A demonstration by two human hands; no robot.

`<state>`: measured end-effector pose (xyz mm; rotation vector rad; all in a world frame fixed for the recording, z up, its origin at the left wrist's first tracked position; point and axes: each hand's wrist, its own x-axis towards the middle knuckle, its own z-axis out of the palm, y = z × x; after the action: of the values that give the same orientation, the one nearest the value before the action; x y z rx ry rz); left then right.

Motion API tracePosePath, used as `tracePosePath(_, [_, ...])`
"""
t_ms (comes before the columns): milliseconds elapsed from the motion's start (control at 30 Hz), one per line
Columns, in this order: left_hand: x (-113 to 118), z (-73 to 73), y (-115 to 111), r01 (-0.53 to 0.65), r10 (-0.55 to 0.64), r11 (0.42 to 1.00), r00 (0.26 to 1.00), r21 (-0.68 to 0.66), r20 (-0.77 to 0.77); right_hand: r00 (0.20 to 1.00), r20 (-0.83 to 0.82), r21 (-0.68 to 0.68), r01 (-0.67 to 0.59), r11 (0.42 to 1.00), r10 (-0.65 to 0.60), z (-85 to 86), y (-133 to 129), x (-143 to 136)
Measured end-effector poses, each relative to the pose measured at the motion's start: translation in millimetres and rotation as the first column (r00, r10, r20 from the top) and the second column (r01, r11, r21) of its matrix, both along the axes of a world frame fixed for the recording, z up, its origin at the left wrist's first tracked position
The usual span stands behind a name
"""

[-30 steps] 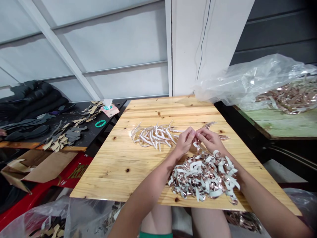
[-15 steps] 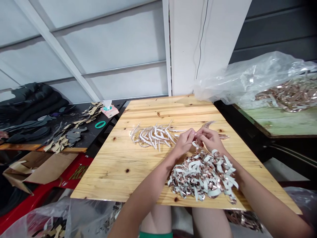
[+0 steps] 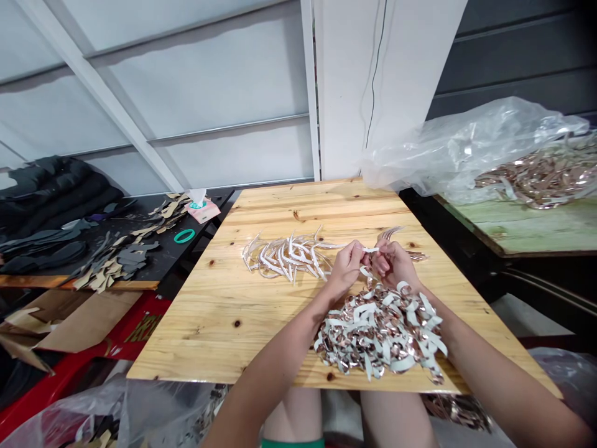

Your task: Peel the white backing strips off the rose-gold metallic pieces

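A short white-backed strip (image 3: 371,249) is stretched between my two hands, above the wooden table. My left hand (image 3: 347,260) pinches its left end. The fingers of my right hand (image 3: 394,261) close on its other end. Just below lies a heap of curled rose-gold and white strips (image 3: 382,330), with some curls rising toward my hands. Left of my left hand, long thin white and clear-looking strips (image 3: 291,255) are spread loosely. Beyond my right hand, a bundle of thin rose-gold strips (image 3: 390,233) shows, partly hidden by the hand.
The wooden table (image 3: 209,336) reaches to my knees. At left, a black table (image 3: 186,261) bears dark pieces, beige scraps, a tissue pack (image 3: 204,210) and a green ring (image 3: 184,236). A cardboard box (image 3: 88,317) sits below. Clear plastic (image 3: 494,137) covers rose-gold strips at right.
My hands have drawn slightly apart, and the white-backed strip now shows stretched between them. The view has shifted a little.
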<state>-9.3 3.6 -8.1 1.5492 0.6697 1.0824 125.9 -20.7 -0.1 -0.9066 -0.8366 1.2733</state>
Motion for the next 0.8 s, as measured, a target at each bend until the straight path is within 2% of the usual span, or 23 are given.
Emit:
tracePosePath(167, [4,-4.7,6,0.005,0.009,0.994,0.992,-0.109,0.124,0.986,-0.169,-0.011,-0.005,1.000,0.003,11.6,-5,2])
tracePosePath(300, [6,-6.0,9,0.022,0.010,0.985,0.983,-0.174,0.181,0.982,-0.190,0.042,-0.010,0.999,0.017,17.7,-7,12])
tracePosePath(433, [7,-5.2,8,0.010,0.034,0.979,0.976,-0.203,0.214,0.997,-0.074,0.068,0.023,0.997,-0.018,11.7,1,16])
tracePosePath(533, [4,-3.8,8,-0.038,0.075,0.985,0.974,-0.171,0.214,0.987,0.144,0.039,0.060,0.997,-0.065,4.2,5,12])
tracePosePath(600, [1,-3.2,8,-0.075,0.101,0.989,0.973,-0.129,0.208,0.902,0.406,0.081,0.124,0.989,-0.146,0.8,4,7])
tracePosePath(667, [-2,-3.0,9,-0.100,0.120,0.990,0.969,-0.102,0.217,0.727,0.639,0.211,0.148,0.966,-0.251,-0.8,1,4])
tracePosePath(733, [-5,-2.9,8,-0.106,0.121,0.991,0.972,-0.083,0.202,0.602,0.743,0.302,0.087,0.949,-0.291,-1.2,-3,1])
tracePosePath(800, [-6,-2.3,7,-0.080,0.085,0.996,0.990,-0.049,0.112,0.569,0.773,0.328,0.018,0.944,-0.280,-1.3,-7,-1])
